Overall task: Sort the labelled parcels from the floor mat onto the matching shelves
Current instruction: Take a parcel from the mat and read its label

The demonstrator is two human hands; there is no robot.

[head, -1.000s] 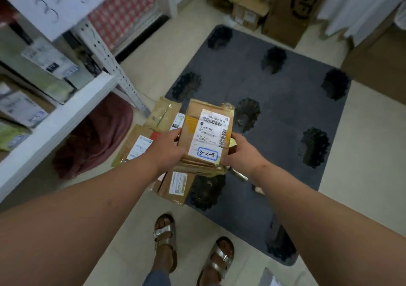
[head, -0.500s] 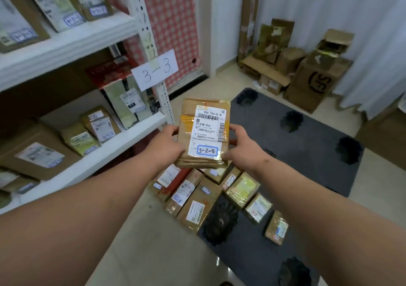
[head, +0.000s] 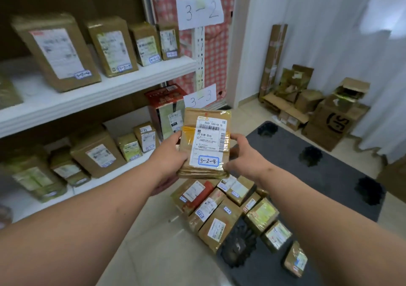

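Brown parcel (head: 206, 145) upright, label facing camera.

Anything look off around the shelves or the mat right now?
Nothing among the parcels. Only the pile of torn-open empty boxes against the far wall looks messy. The held parcel looks intact, both hands gripping it.

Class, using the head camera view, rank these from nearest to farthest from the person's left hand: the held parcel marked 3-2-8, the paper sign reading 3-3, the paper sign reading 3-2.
1. Held parcel: gripped by the left hand at its left edge.
2. 3-3 sign: just above the parcel, on the shelf post.
3. 3-2 sign: highest on the same post.
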